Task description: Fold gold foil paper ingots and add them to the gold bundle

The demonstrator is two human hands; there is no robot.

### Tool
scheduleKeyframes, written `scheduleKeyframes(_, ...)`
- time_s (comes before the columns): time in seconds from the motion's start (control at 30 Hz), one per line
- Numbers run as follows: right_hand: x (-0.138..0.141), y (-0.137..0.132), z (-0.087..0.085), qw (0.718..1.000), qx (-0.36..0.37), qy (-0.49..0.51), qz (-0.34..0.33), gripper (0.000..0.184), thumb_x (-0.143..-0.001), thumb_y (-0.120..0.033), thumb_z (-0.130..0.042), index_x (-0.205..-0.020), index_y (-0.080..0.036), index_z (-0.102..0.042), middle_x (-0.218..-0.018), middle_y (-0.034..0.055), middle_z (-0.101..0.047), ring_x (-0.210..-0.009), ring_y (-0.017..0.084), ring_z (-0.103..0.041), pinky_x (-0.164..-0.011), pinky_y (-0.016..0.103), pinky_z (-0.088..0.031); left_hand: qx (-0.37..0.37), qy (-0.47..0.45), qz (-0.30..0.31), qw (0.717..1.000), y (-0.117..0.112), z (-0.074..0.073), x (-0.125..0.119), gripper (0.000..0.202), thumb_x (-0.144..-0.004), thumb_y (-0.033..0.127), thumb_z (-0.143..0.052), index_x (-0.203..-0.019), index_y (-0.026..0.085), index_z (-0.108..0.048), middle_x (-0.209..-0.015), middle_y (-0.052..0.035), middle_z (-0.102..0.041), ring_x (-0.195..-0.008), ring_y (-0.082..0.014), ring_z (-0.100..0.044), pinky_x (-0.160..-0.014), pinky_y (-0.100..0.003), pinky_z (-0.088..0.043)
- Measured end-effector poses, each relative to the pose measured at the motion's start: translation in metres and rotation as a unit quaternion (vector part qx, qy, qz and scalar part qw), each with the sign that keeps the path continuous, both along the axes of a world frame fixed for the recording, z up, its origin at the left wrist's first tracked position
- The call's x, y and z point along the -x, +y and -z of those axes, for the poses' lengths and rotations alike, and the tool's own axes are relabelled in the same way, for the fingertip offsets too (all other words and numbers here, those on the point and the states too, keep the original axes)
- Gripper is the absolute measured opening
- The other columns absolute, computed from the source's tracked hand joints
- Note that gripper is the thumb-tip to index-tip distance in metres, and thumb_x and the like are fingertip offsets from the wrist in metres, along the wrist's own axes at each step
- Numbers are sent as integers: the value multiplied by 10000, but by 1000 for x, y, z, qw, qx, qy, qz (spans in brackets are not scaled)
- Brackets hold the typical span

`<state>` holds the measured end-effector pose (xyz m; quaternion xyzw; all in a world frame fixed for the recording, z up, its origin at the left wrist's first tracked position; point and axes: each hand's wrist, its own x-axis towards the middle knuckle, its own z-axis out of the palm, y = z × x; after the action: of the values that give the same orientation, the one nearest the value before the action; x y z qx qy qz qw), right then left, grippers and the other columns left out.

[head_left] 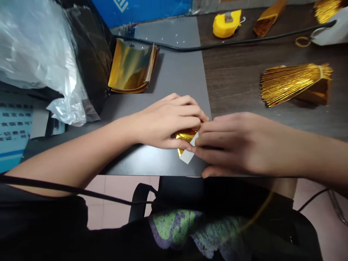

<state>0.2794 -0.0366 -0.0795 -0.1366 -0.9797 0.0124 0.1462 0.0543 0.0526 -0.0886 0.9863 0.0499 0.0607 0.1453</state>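
Under my left hand (174,121) lies a sheet of gold foil paper (185,136) with a white strip (187,156) along its right side. The fingers of that hand are bent over the paper, and its thumb presses near the lower edge. My right hand (231,141) meets it from the right, its fingers together on the white strip and the fold. Both hands rest near the table's front edge. Most of the foil paper is hidden beneath the fingers.
A stack of gold foil sheets (132,69) stands behind my left hand. To the right sits a bundle of folded gold paper (293,83). A yellow tape measure (227,24) and a black cable (185,48) lie farther back. Plastic bags (40,50) fill the left.
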Motion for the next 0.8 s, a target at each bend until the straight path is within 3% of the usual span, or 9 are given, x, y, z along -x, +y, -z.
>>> scheduleKeyframes(0.1,5,-13,4,996,-74,23,32,348,-1080,-343,-483,-909,-170,-731,-881,80,-682,-833,221,-606,-669,395,-455,32,12,-25,999,-6,0,0,361,-918,587,-632,-1034,247,-659,-1344,-59,-647,-1301,-340,-503,-1077,-532,-383)
scheduleKeyframes(0.3,15,-21,8,998,-57,12,30,275,-1030,-277,-569,-828,-158,-714,-936,80,-691,-832,222,-593,-642,400,-446,69,11,-51,996,-12,2,-2,315,-903,536,-637,-989,236,-675,-1341,-58,-628,-1297,-380,-493,-1120,-623,-357)
scheduleKeyframes(0.47,18,-26,9,999,31,19,19,220,-1020,-148,-537,-881,-148,-708,-858,43,-682,-806,198,-597,-654,383,-464,56,32,-56,996,-16,1,-3,361,-898,604,-603,-952,256,-684,-1331,3,-618,-1322,-342,-480,-1096,-589,-401)
scheduleKeyframes(0.57,17,-27,11,998,68,16,9,198,-1021,-147,-544,-904,-152,-704,-822,39,-664,-793,189,-608,-678,373,-483,35,7,-33,999,-19,3,-3,316,-893,557,-623,-944,251,-686,-1300,14,-619,-1299,-322,-504,-1046,-563,-441)
scheduleKeyframes(0.7,16,-23,12,996,84,29,-5,164,-1005,-171,-597,-890,-163,-713,-823,28,-685,-791,181,-623,-689,363,-488,-27,-24,-1,999,-18,6,-2,266,-914,430,-562,-1017,207,-663,-1272,-54,-603,-1219,-307,-536,-911,-515,-480)
scheduleKeyframes(0.8,16,-19,13,996,83,41,-8,206,-1023,-191,-575,-864,-178,-705,-819,27,-689,-754,170,-608,-656,357,-452,-50,-28,3,998,-15,7,-1,294,-931,430,-536,-1045,185,-649,-1276,-86,-591,-1181,-301,-553,-877,-494,-484)
